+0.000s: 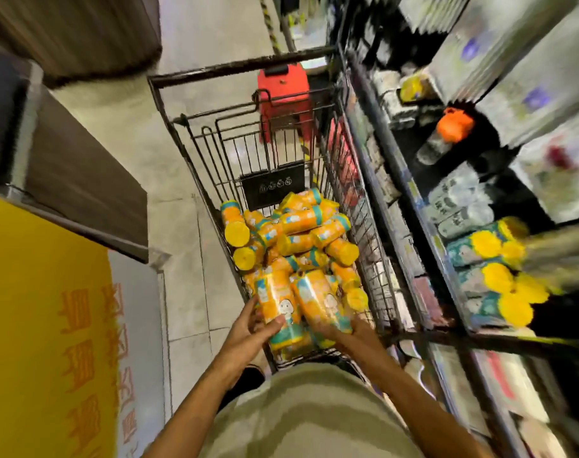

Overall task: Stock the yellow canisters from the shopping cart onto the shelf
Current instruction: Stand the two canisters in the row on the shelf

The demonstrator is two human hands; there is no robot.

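Head view looks steeply down, close over the shopping cart (271, 153); blurred shelf (446, 226) apparently rightward.

Even indoor light; shelf (479, 226) side smeared by motion blur (perhaps head movement), wide-angle edges bent.

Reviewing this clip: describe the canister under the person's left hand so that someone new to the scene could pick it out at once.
Find the black wire shopping cart in the aisle; at its near end the left hand grips a yellow canister. It alone points its teal end at the person beside that hand, cartoon face showing, left of the canister at the right hand.
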